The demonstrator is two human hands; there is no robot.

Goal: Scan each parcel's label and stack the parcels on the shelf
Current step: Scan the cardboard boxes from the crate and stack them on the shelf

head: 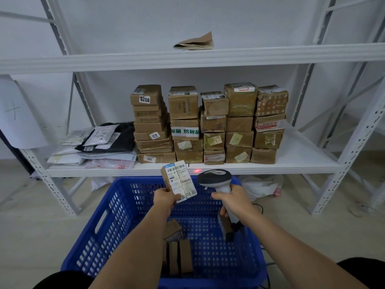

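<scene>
The parcel (179, 180), a small brown box with a white label on its upper face, is in the lower middle of the frame, held above the blue basket (100, 232). The left hand (166, 198) grips it at its lower end, with the fingers curled under the box and the thumb on the label side, so the box is tilted and its label faces up toward the camera. The left forearm goes up from the bottom edge of the frame, almost straight.

Just to the right of the parcel, the right hand (235, 202) is closed around the handle of a scanner (216, 180). The dark head of the scanner points away, toward the shelf (291, 163), and a small red light spot (197, 170) lies on the front edge of the shelf. The scanner and the parcel are near but do not touch.

In the basket, low in the frame, lie some more brown boxes (179, 253). On the shelf in the middle of the frame stand five stacks of brown boxes (208, 126), and to the left of them a pile of flat mail bags (100, 147)
</scene>
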